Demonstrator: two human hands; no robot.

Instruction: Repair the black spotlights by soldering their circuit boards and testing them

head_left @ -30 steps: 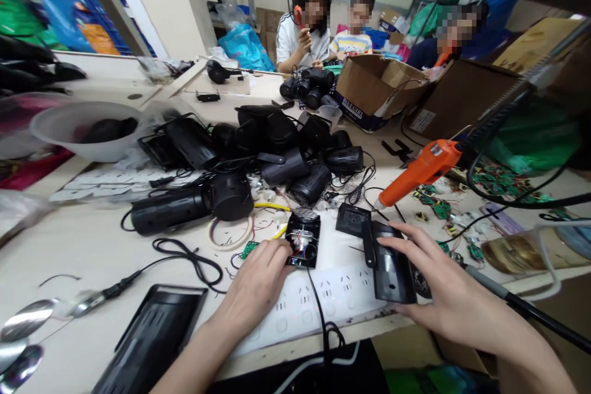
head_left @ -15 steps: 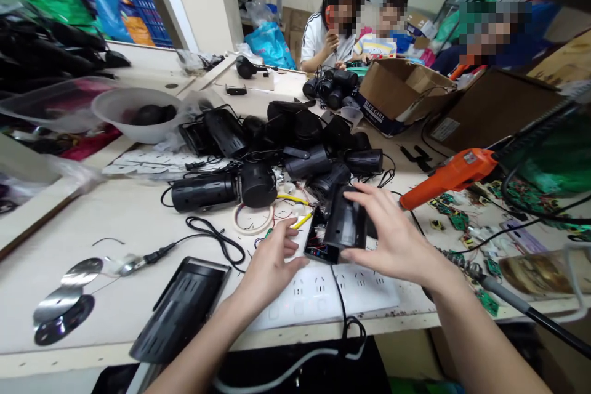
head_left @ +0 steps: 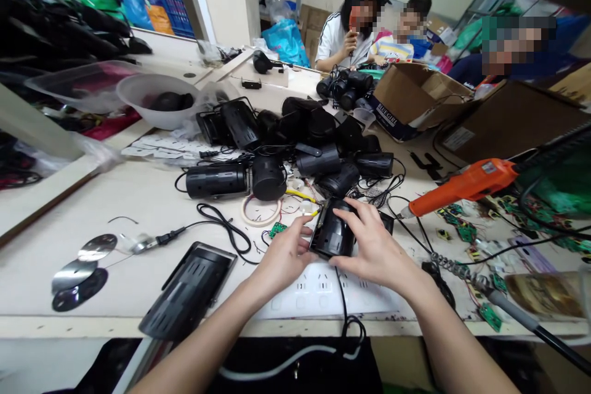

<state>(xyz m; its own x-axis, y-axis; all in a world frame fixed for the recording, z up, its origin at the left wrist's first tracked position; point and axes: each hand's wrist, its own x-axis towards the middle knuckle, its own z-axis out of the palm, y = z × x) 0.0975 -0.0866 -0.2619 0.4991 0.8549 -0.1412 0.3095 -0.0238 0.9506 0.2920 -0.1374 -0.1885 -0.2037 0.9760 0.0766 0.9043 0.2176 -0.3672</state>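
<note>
A black slotted plastic housing (head_left: pixel 336 231) stands over the near edge of the table, a black cord running down from its lower end. My right hand (head_left: pixel 376 249) grips its right side, fingers across the top and thumb at the near end. Along the left edge, my left hand (head_left: pixel 289 252) has its fingers curled against the housing, thumb near the lower corner. The housing hides its own inside. Just beyond it is a tool with yellow handles (head_left: pixel 302 195), and a small green circuit board (head_left: pixel 277 229) lies left of it.
Under my hands lies a white socket strip (head_left: pixel 295 295). Another black housing half (head_left: pixel 191 289) and metal discs (head_left: pixel 83 271) lie left. Black housings (head_left: pixel 217 180) are piled behind. An orange electric screwdriver (head_left: pixel 466 184) hangs at right, above circuit boards. People sit across the table.
The upper shell, tilted over an open lower part with wiring showing, now sits down on it and covers the inside. My left hand has closed in on its left side. The view has shifted.
</note>
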